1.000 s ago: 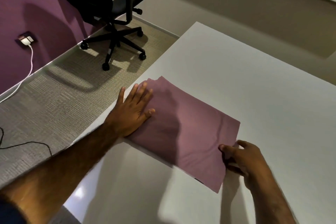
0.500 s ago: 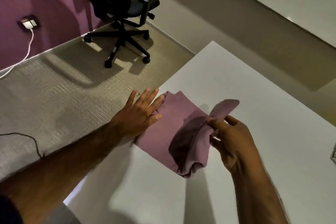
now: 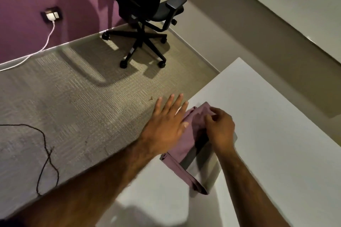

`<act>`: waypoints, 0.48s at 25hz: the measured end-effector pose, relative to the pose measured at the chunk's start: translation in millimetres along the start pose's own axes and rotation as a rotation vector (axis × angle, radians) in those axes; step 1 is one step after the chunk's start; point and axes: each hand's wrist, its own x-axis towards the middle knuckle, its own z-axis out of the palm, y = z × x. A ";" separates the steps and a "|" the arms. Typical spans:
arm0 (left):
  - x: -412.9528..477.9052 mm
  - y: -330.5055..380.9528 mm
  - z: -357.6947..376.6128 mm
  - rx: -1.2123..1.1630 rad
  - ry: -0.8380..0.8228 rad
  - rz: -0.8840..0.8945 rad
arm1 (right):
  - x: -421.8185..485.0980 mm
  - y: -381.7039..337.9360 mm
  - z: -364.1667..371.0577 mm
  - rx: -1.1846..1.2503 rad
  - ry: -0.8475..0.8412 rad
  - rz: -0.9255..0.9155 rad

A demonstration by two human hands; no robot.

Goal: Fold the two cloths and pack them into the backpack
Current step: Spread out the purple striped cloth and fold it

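Observation:
A mauve cloth (image 3: pixel 181 150) lies folded over on the white table (image 3: pixel 267 153), close to the table's left edge. My left hand (image 3: pixel 167 125) lies flat with straight fingers on the cloth's left side, partly over the table edge. My right hand (image 3: pixel 220 129) pinches the cloth's folded-over edge and holds it over the far end of the cloth. A narrow strip of the cloth runs toward me from under my hands. No second cloth and no backpack are in view.
A black office chair (image 3: pixel 144 14) stands on the carpet by the purple wall. A white cable (image 3: pixel 46 42) hangs from a wall socket, and a black cable (image 3: pixel 46 158) lies on the floor at left. The table drops off just left of the cloth.
My right hand has carried the cloth's right edge up and over to the left, folding the cloth in half. My left hand stayed flat on the left side. The view shifted.

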 end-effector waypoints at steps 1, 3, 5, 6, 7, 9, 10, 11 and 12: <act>-2.6 19.8 2.2 0.001 0.020 0.029 | 5.3 10.0 -4.7 -0.142 0.077 -0.130; -8.0 53.6 14.4 0.004 -0.009 0.078 | 13.8 31.9 -8.2 -0.351 0.039 -0.356; -14.2 66.7 29.3 0.059 -0.105 0.066 | 16.6 51.3 0.2 -0.580 -0.165 -0.430; -16.8 65.6 35.6 0.099 -0.146 0.048 | 17.3 59.8 6.5 -0.679 -0.243 -0.414; -18.8 62.0 40.4 0.128 -0.173 0.032 | 19.3 66.5 12.1 -0.726 -0.286 -0.395; -22.0 54.4 45.6 0.162 -0.200 0.015 | 23.4 74.0 21.1 -0.721 -0.287 -0.377; -22.4 54.1 46.7 0.168 -0.214 0.016 | 24.2 76.9 23.4 -0.712 -0.276 -0.380; -22.9 54.9 47.4 0.165 -0.222 0.020 | 24.0 78.2 25.0 -0.704 -0.272 -0.389; -22.5 56.4 45.8 0.152 -0.223 0.028 | 24.4 77.8 24.6 -0.693 -0.273 -0.389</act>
